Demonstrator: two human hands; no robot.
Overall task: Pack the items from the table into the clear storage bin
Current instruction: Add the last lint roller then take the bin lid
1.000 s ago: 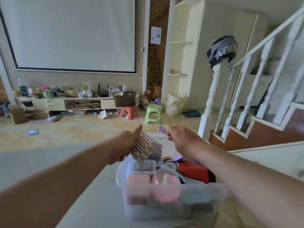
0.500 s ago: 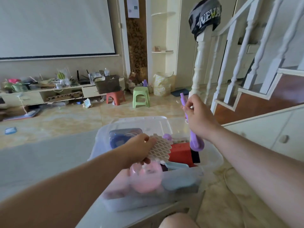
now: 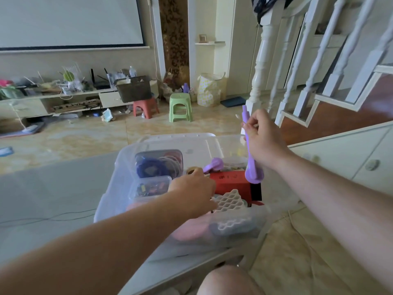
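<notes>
The clear storage bin (image 3: 110,201) sits on the pale table (image 3: 53,188), packed with a red box (image 3: 231,182), small clear cases (image 3: 158,162), pink items and another purple spoon (image 3: 213,166). My left hand (image 3: 192,192) is down inside the bin, fingers on a white honeycomb tray (image 3: 230,202) that lies near the bin's front right. Above the bin's right side, my right hand (image 3: 262,138) pinches a purple spoon (image 3: 253,169) by its handle, bowl hanging down.
The bin's lid (image 3: 191,143) lies behind it. A white stair post (image 3: 260,67) and railing stand to the right, a white cabinet (image 3: 344,154) below them. Red and green stools (image 3: 179,107) and a cluttered low shelf (image 3: 63,96) are across the floor. My knee (image 3: 225,282) shows below the table edge.
My left hand has lowered the honeycomb tray into the bin's front right. The right hand keeps the purple spoon lifted. The camera tilted further down.
</notes>
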